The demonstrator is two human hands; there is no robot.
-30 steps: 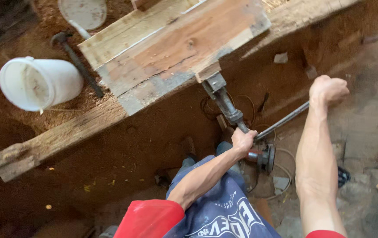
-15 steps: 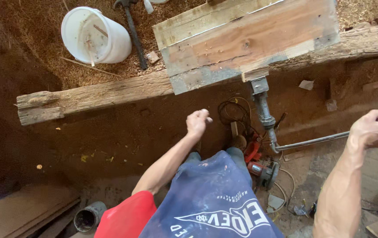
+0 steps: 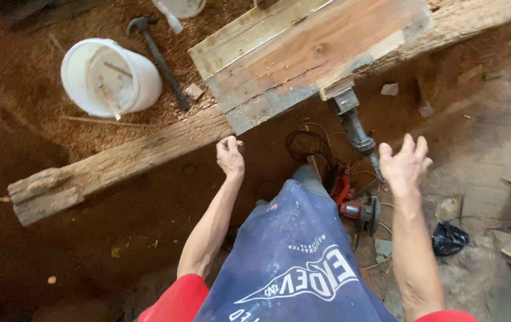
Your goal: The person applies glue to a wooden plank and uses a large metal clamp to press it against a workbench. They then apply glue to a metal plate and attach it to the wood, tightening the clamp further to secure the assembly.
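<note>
The person is standing over a long, rough wooden beam (image 3: 148, 152) with a flat board (image 3: 309, 53) clamped on top of it. A moment ago the right hand (image 3: 406, 164) was closed in a fist around the long metal handle of the clamp; now it is letting go, and its fingers are spreading wide with nothing in them. It is hanging just beside the dark clamp screw (image 3: 354, 128) that is sticking out under the board. The left hand (image 3: 230, 156) was up in the air half a second ago; now it is reaching to the edge of the beam, fingers curling loosely, holding nothing that I can see. So the turning of the clamp looks finished for now, and the board looks like it is sitting tight on the beam. Down on the dirt, a red power tool (image 3: 360, 210) is lying near the person's feet. A white bucket (image 3: 109, 77) and a hammer (image 3: 157, 56) are lying in the sawdust behind the beam.
</note>
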